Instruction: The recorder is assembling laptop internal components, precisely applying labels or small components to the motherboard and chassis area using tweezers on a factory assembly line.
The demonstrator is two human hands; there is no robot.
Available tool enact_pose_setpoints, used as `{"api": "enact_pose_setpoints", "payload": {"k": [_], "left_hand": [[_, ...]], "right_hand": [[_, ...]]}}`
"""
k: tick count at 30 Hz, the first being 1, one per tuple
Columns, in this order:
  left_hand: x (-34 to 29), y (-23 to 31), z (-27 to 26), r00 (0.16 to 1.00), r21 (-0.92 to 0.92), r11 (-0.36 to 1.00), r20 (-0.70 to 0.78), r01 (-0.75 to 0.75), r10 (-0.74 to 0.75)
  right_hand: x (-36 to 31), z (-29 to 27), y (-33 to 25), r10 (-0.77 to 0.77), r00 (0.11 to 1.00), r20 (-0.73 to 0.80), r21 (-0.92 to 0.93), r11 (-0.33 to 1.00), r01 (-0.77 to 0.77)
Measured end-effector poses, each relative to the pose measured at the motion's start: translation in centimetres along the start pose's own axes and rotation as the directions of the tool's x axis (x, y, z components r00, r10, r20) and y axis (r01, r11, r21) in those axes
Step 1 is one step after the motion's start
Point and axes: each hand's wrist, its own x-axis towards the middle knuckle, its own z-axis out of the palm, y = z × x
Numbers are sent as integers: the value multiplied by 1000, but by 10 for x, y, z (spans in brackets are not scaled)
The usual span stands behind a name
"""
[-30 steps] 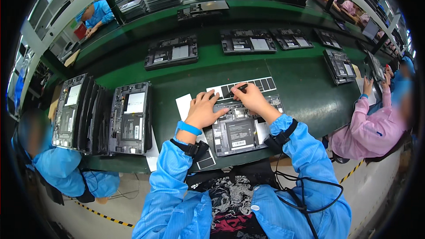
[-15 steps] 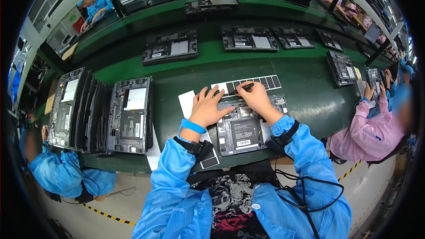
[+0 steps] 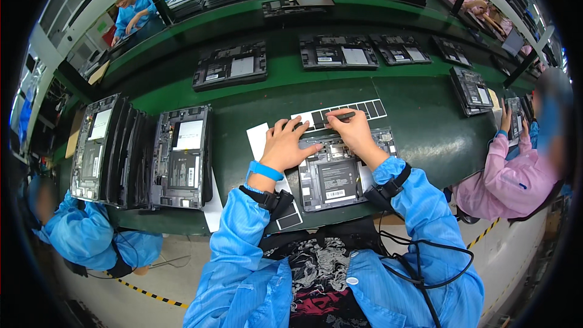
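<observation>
My right hand [image 3: 354, 133] pinches a slim black pen-shaped tool [image 3: 345, 116] over a white sheet with a row of black rectangular pads [image 3: 371, 108]. What the tool's tip touches is hidden by my fingers. My left hand [image 3: 284, 147] is spread, its fingertips at the left part of that sheet and its thumb over the top edge of an opened tablet-like device [image 3: 313, 191]. The device lies in front of me with its circuit board and dark battery [image 3: 337, 180] showing. Beneath my left wrist, another strip with black pads [image 3: 289, 221] sticks out.
Stacks of similar opened devices stand at the left [image 3: 92, 158] and nearer [image 3: 180, 158]. More devices [image 3: 231, 65] sit in a row along the green bench [image 3: 243, 109]. A person in pink [image 3: 507, 173] works at the right, and one in blue [image 3: 79, 231] at the left.
My right hand has turned slightly and the black tool lies flatter. My left hand stays spread in place. The whole view has shifted a little.
</observation>
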Motion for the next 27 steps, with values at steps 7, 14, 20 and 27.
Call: {"api": "enact_pose_setpoints", "payload": {"k": [7,14,20,27], "left_hand": [[0,1,0,1000,4,1000,-8,7,-7],[-1,3,0,1000,-2,1000,-6,5,-5],[-2,2,2,1000,6,1000,-12,1,-1],[0,1,2,1000,11,1000,-11,3,-3]], "right_hand": [[2,0,-4,-2,1000,20,-355,935,9],[-1,-1,-3,-15,1000,0,-224,974,14],[-2,-2,-7,-56,998,43,-368,927,68],[1,1,-2,-53,998,33,-343,937,61]]}}
